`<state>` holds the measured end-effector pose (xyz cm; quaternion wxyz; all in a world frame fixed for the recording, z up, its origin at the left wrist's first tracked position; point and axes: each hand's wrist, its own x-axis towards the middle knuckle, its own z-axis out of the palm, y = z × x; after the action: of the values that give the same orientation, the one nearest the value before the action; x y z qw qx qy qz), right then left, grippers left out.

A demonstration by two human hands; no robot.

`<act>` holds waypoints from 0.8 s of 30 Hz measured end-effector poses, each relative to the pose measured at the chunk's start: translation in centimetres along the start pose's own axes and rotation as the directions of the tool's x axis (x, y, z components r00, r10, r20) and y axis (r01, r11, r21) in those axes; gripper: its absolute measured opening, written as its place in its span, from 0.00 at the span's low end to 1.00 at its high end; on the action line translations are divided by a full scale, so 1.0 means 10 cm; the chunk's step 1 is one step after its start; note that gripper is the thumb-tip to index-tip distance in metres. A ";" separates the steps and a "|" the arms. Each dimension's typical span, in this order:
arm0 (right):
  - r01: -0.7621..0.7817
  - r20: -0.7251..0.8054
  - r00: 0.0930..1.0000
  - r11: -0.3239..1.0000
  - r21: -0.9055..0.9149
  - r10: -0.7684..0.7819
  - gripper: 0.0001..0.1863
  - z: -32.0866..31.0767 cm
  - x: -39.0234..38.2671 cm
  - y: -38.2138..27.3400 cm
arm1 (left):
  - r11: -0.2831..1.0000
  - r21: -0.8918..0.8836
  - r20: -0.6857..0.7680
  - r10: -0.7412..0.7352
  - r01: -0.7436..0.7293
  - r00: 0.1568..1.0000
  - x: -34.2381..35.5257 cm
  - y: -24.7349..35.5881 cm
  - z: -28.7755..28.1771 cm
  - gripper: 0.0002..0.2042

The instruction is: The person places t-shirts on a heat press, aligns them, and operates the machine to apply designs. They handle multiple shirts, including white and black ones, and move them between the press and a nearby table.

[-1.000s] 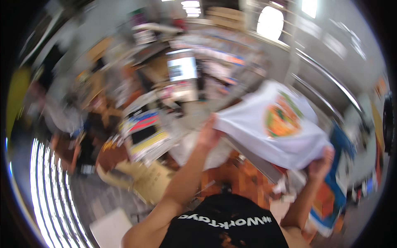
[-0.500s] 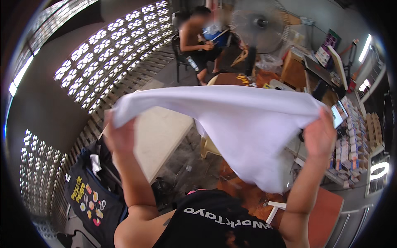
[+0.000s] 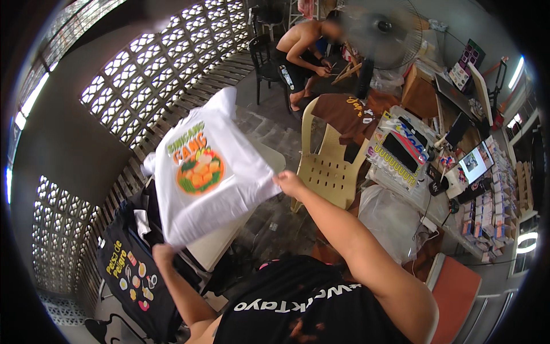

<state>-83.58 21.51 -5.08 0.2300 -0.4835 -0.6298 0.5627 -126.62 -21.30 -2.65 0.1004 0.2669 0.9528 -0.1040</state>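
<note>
A white T-shirt (image 3: 223,152) with a colourful food-bowl print spreads out in front of me, its printed side up, over a pale table (image 3: 220,243). My left hand (image 3: 163,254) grips its near left corner, fingers closed. At the opposite corner, my right hand (image 3: 290,182) pinches the cloth with the arm stretched forward. The shirt covers most of the tabletop, and whether it touches the surface is hard to tell. Beside my left forearm hangs a black T-shirt (image 3: 129,275) with yellow lettering and small food pictures.
A cream plastic chair (image 3: 323,172) with a brown shirt (image 3: 344,117) over it stands ahead right. Beyond are a fan (image 3: 381,28) and a bending person (image 3: 301,49). On the right, a cluttered desk (image 3: 427,200) holds a lit screen (image 3: 475,163) and stacked small boxes (image 3: 495,200).
The white shirt has swung from raised and stretched between both hands down to the left, and its print now shows. Both hands came lower. The other person rose from the chair and bends forward.
</note>
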 end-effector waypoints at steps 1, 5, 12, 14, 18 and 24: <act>0.015 -0.103 0.993 0.928 -0.371 -0.057 0.23 -0.42 -0.11 0.58 | 0.993 -0.027 -0.026 -0.120 0.119 0.992 -0.26 1.14 0.00 0.21; 0.164 0.306 0.949 0.718 -0.677 0.072 0.18 -1.26 -1.16 1.26 | 0.928 -0.202 -0.230 0.265 -0.312 0.936 -0.74 2.04 0.46 0.32; -0.385 -0.047 0.869 0.614 -0.690 0.492 0.21 -2.67 -3.78 2.66 | 0.982 -0.114 0.090 0.159 -0.148 0.983 -0.64 3.16 0.43 0.18; -0.532 -0.074 0.783 0.604 -0.593 0.617 0.21 -2.65 -4.46 3.09 | 0.868 -0.111 -0.406 0.406 -0.485 0.819 -0.84 3.44 0.45 0.16; -0.709 -0.197 0.684 0.576 -0.407 0.703 0.17 -2.13 -5.39 3.50 | 0.398 -0.229 -0.380 0.804 -0.888 0.458 -1.53 4.99 0.66 0.16; -0.910 -0.118 0.374 0.389 0.144 0.920 0.18 -1.61 -6.01 3.48 | -0.214 -0.127 -0.079 0.975 -0.968 -0.206 -3.40 7.46 0.15 0.21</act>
<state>-32.31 -26.28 -18.02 -0.0508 -0.7923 -0.2191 0.5672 -58.49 24.09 -6.52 0.1858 0.8970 0.3944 0.0734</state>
